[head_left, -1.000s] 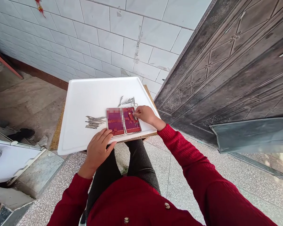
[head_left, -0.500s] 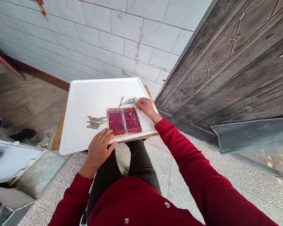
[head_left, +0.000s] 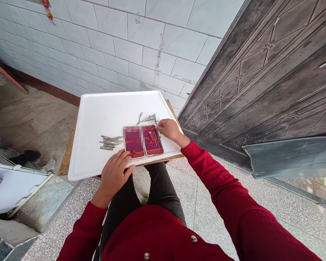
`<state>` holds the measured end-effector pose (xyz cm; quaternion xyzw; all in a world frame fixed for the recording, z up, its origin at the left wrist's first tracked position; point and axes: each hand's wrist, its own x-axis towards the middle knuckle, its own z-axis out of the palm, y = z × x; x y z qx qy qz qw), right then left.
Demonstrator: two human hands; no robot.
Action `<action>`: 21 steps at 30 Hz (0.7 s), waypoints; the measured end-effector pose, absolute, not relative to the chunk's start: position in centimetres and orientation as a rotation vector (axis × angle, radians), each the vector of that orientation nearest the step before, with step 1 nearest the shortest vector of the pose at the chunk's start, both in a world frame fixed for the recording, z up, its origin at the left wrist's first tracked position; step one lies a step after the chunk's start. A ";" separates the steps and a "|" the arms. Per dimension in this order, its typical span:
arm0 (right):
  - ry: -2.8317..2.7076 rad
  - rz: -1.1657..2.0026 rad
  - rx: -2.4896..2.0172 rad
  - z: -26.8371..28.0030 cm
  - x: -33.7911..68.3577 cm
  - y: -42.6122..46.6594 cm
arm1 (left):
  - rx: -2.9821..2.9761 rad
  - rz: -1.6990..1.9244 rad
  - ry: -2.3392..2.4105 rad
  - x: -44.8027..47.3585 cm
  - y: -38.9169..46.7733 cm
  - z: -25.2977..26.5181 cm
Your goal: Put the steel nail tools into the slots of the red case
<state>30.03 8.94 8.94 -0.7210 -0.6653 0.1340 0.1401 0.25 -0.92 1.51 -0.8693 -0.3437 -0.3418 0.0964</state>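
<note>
An open manicure case point(head_left: 134, 142) with a red and purple lining lies flat on a white tabletop point(head_left: 105, 108). Its right half holds several small tools, among them slim metal ones, under red straps. My left hand point(head_left: 114, 174) rests its fingertips on the case's near left corner, fingers stretched and thumb apart. At the far right corner of the case, my right hand point(head_left: 168, 128) has thumb and fingers pinched together; whatever is between them is too small to make out. Just beyond that hand lie scissors point(head_left: 152, 119) and nippers point(head_left: 139, 116).
Several metal tools, including nail clippers point(head_left: 107, 147), lie left of the case. A white tiled wall point(head_left: 111, 43) stands behind the table, and a dark panelled door point(head_left: 241, 76) rises on the right. Speckled flooring point(head_left: 190, 195) shows below.
My right hand has moved slightly nearer, from beside the scissors to the case's far right corner. My left hand stays at the near left corner.
</note>
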 end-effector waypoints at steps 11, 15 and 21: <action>-2.205 0.287 -2.409 11.6 25.8 8.0 | -2.557 -1.066 -1.001 0.3 -0.8 1.4; -2.176 0.293 -2.450 11.7 24.9 8.5 | -2.563 -1.065 -0.979 0.3 -0.6 1.3; -2.082 0.573 -2.497 11.5 25.0 9.6 | -2.553 -1.097 -0.929 0.3 -0.2 0.9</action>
